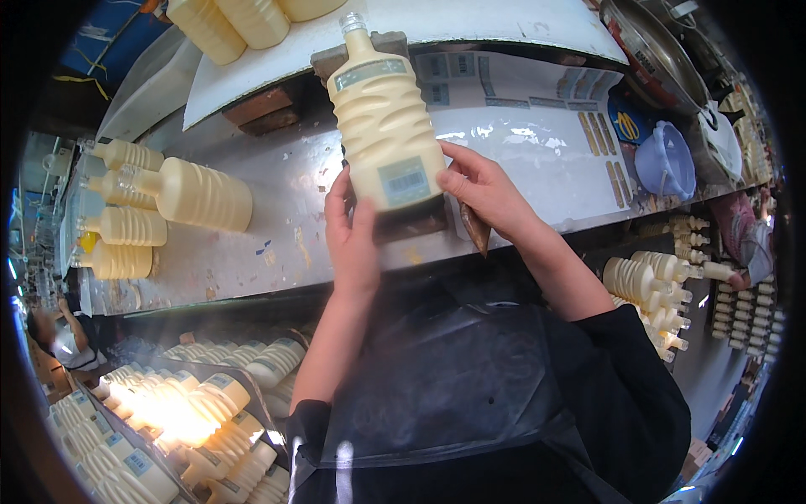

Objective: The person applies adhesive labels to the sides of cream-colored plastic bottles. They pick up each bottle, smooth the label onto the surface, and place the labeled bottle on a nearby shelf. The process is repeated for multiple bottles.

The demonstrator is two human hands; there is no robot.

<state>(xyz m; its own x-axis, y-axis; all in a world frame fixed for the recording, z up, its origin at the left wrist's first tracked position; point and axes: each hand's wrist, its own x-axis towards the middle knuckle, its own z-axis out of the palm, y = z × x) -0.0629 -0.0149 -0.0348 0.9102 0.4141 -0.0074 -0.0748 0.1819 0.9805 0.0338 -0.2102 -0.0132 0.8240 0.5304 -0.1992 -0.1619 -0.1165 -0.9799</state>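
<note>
A cream-coloured bottle (388, 126) with wavy ridges and a clear neck leans with its neck away from me. Near its base is a pale blue-green label (405, 181), and a narrow strip label (369, 74) runs across its shoulder. My left hand (353, 231) grips the lower left side of the bottle, fingers curled along its edge. On the opposite side, my right hand (487, 189) presses thumb and fingers to the lower right corner. A brown pointed tool (474, 228) sticks out under my right palm; its kind is unclear. Dark blocks (395, 42) sit behind the bottle's shoulder.
Several cream bottles (201, 195) lie at the left of the metal table (285, 193). Label strips (617, 183) rest on a white sheet at right, beside a lilac bucket (665, 164). Crates of labelled bottles (227, 391) stand lower left; more bottles (646, 286) are at right.
</note>
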